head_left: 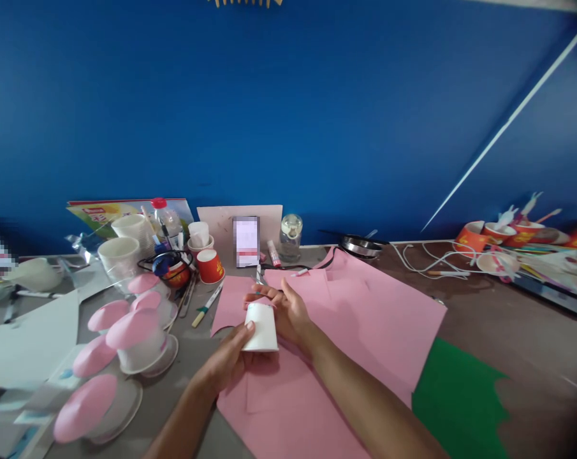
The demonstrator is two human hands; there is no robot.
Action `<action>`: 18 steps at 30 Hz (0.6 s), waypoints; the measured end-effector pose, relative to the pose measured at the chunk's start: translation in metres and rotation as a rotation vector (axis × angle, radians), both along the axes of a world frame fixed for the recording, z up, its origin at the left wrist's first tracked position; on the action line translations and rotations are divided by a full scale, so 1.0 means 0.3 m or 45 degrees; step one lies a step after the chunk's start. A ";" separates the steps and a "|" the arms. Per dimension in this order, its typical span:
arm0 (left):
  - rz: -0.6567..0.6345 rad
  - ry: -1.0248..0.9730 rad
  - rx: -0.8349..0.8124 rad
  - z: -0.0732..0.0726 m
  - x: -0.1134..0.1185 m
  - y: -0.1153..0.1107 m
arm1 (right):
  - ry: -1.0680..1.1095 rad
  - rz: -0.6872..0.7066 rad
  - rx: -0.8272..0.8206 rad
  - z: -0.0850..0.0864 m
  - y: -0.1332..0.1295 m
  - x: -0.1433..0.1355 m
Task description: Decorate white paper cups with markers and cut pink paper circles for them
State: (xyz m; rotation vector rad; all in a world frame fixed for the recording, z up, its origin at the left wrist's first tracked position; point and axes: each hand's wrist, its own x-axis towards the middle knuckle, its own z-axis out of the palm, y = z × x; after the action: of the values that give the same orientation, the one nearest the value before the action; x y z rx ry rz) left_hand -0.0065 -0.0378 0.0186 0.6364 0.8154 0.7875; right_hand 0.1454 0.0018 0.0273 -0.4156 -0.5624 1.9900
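In the middle of the head view, my left hand (231,354) is closed round a white paper cup (261,328), thumb on its side. The cup is tilted, narrow end away from me, with a bit of pink paper (263,302) at that end. My right hand (291,312) is beside the cup's far end, thumb raised and fingers stretched behind the pink bit. Whether those fingers press on it is hard to see. Below both hands lies a large pink sheet (355,331). Several white cups with pink discs (134,328) stand on the left.
A phone (247,241) leans against a board by the blue wall. Nearby are a glue stick (273,253), a glass jar (291,237), a red cup (210,266), a marker (206,306) and a tape roll (362,245). Green paper (460,398) and white cables (436,258) lie on the right.
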 end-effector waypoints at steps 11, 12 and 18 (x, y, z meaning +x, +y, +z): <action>-0.183 -0.127 -0.089 -0.015 -0.002 0.008 | 0.002 0.014 -0.126 -0.044 0.008 -0.027; -0.182 -0.123 -0.094 -0.014 0.000 0.008 | -0.013 0.016 -0.130 -0.043 0.006 -0.027; -0.184 -0.097 -0.108 -0.022 0.002 0.017 | -0.063 0.043 -0.106 -0.060 0.010 -0.026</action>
State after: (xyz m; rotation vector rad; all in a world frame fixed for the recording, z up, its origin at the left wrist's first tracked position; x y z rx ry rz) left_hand -0.0059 -0.0327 0.0120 0.5795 0.7213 0.6384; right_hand 0.1376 0.0047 0.0095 -0.5109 -0.5213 2.0452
